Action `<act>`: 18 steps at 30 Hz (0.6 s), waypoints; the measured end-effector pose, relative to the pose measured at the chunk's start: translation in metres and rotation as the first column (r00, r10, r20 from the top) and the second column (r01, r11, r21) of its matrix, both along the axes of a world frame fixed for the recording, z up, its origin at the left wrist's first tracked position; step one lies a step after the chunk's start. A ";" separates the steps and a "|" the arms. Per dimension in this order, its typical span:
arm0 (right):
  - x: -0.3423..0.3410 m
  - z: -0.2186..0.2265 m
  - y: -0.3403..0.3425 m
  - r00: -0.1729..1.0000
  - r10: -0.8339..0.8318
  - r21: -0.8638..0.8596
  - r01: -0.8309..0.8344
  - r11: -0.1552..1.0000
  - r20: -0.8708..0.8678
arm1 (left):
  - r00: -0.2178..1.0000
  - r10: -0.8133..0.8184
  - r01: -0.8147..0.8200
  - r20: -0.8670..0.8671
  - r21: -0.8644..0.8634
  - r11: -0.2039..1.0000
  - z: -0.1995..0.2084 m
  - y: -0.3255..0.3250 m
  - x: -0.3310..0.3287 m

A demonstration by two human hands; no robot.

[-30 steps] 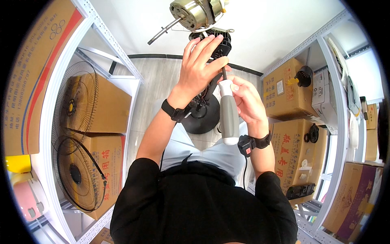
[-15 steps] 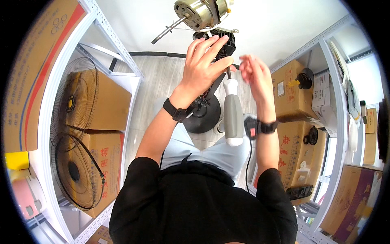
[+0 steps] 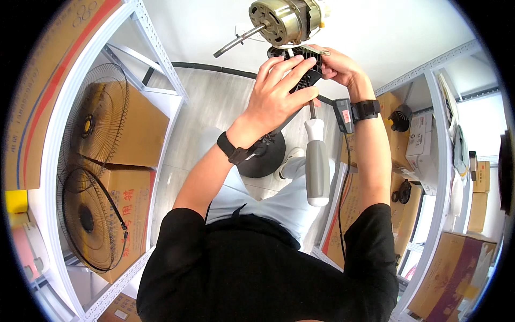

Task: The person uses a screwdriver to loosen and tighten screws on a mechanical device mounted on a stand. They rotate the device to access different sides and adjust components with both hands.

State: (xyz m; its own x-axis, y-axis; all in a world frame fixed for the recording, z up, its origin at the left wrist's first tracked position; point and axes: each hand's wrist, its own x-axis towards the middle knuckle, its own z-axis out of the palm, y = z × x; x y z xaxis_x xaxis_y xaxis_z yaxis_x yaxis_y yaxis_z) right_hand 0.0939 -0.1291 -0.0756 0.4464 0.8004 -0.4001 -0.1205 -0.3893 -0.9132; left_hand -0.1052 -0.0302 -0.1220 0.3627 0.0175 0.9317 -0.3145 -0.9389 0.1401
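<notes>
My left hand (image 3: 281,96) lies over the front of a black plastic housing (image 3: 308,72) and grips it, fingers on top, thumb toward the right. Under that thumb runs the shaft of a screwdriver (image 3: 317,169); its grey and white handle hangs toward me, with no hand around it. My right hand (image 3: 340,64) is at the housing's right side, fingers curled beside a small metal tab (image 3: 322,51); what they pinch is hidden. Above the housing sits a bare fan motor (image 3: 281,21) with a long shaft pointing left. A round black base (image 3: 263,155) stands on the floor below.
Two wire fan guards (image 3: 88,214) lean against cardboard boxes (image 3: 131,129) on the left rack. On the right, a white metal rack (image 3: 437,177) holds more boxes and small black parts. A white wall (image 3: 204,32) rises behind the motor.
My right hand has moved up from beside the screwdriver to the housing's right side. The left hand keeps its grip on the housing. The view has shifted slightly.
</notes>
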 end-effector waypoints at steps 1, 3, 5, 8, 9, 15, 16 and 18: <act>0.003 0.000 0.000 1.000 -0.008 -0.005 0.008 1.000 -0.019 | 1.000 -0.003 0.003 -0.006 -0.012 1.000 -0.001 0.000 0.001; 0.013 0.005 0.002 0.998 0.056 -0.064 -0.057 0.996 -0.006 | 1.000 -0.027 0.027 -0.001 -0.029 0.999 -0.003 0.001 0.002; 0.015 0.011 0.004 0.995 0.100 -0.079 -0.100 0.992 0.004 | 0.999 -0.040 0.040 0.003 -0.040 0.998 -0.003 0.001 0.002; 0.010 0.022 0.012 0.989 0.149 -0.071 -0.147 0.987 0.026 | 0.999 -0.039 0.039 0.006 -0.046 0.998 -0.004 0.000 0.001; 0.011 0.026 0.014 0.984 0.175 -0.096 -0.171 0.981 0.037 | 0.999 -0.035 0.036 0.008 -0.048 0.998 -0.005 0.000 0.001; 0.000 0.032 0.017 0.989 0.138 -0.099 -0.132 0.986 0.059 | 0.999 -0.045 0.047 0.025 -0.067 0.997 -0.005 0.000 0.001; 0.000 0.031 0.016 0.991 0.124 -0.080 -0.120 0.990 0.055 | 0.999 -0.044 0.046 0.029 -0.069 0.997 -0.005 0.000 0.001; -0.004 0.030 0.016 0.996 0.071 -0.071 -0.067 0.995 0.057 | 0.999 -0.038 0.040 0.032 -0.069 0.997 -0.005 -0.001 0.002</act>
State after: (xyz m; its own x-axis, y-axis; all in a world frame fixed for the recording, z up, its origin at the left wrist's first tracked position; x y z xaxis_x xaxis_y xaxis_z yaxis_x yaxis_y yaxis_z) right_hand 0.0894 -0.1133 -0.0457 0.4152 0.8019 -0.4297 -0.0376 -0.4568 -0.8888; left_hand -0.1036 -0.0312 -0.1266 0.3359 0.0688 0.9394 -0.3555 -0.9143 0.1941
